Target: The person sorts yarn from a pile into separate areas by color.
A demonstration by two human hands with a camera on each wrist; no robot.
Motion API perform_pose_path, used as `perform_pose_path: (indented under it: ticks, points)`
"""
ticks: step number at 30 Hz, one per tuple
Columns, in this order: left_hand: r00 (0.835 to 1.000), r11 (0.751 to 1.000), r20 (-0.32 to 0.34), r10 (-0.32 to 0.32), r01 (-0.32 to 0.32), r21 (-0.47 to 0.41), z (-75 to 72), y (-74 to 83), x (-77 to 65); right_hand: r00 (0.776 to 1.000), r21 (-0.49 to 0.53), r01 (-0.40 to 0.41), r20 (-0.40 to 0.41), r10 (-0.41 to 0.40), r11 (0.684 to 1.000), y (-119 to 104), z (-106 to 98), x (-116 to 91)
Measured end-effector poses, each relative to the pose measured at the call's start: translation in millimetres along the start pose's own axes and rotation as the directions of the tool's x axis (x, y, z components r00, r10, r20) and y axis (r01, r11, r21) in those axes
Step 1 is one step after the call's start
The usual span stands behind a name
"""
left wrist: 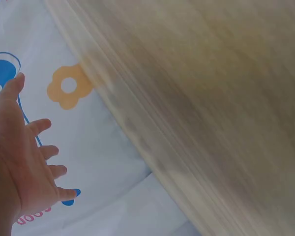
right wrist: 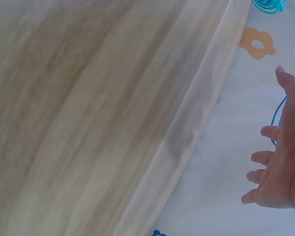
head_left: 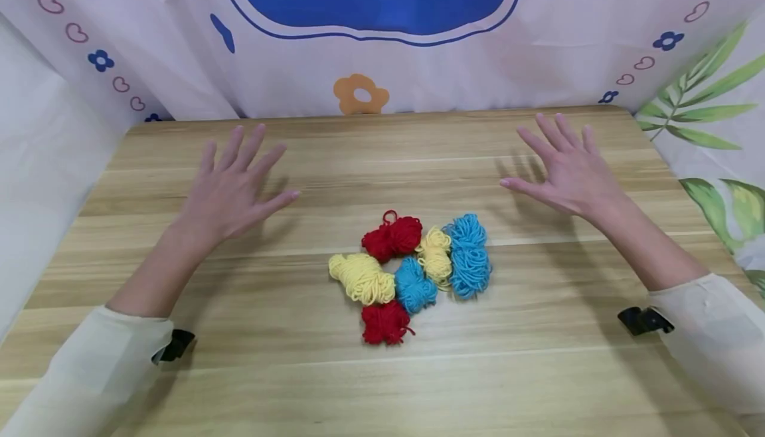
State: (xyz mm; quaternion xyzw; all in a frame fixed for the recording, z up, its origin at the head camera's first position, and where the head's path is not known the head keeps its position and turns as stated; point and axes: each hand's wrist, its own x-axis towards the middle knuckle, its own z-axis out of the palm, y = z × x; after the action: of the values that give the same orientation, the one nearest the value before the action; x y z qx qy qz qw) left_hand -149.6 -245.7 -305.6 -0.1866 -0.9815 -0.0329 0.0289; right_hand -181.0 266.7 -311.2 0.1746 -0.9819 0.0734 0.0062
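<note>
Several small yarn bundles lie clustered near the middle of the table in the head view. A red bundle (head_left: pixel 392 238) with a loop on top sits at the back, and a second red bundle (head_left: pixel 385 323) at the front. Between them are a larger yellow bundle (head_left: pixel 362 279) and a small blue one (head_left: pixel 415 285). A small yellow bundle (head_left: pixel 435 256) touches the big blue bundle (head_left: pixel 469 256) at the right. My left hand (head_left: pixel 230 188) hovers left of the yarn, fingers spread, holding nothing. On the other side, my right hand (head_left: pixel 568 171) is likewise spread and holds nothing.
The wooden table (head_left: pixel 239 384) runs back to a white printed cloth (head_left: pixel 287 78) with a blue emblem. Leaf-patterned cloth (head_left: pixel 711 111) hangs at the right. Black clips (head_left: pixel 645 321) show at both sleeve cuffs.
</note>
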Motion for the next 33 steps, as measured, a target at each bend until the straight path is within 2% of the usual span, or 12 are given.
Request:
perform_pose_path:
  ticks: [9, 17, 28, 33]
  points:
    - [0.997, 0.996, -0.013, 0.079, -0.079, -0.031, -0.3, 8.7, 8.3, 0.999, 0.029, 0.033, -0.006, -0.033, 0.999, -9.4, -1.2, 4.7]
    - [0.988, 0.989, -0.07, 0.141, -0.144, -0.042, 2.0, 17.3, 10.5, 0.999, 0.055, 0.047, 0.003, -0.047, 0.997, -20.4, -1.7, 7.0]
    - [0.986, 0.986, -0.067, 0.155, -0.158, -0.043, 5.4, 21.8, 8.0, 0.997, 0.07, 0.072, -0.02, -0.071, 0.995, -26.8, -0.3, 8.6]
    - [0.981, 0.98, -0.078, 0.18, -0.186, -0.076, 6.7, 24.6, 8.2, 0.996, 0.084, 0.082, -0.032, -0.08, 0.993, -27.8, -0.5, 8.9]
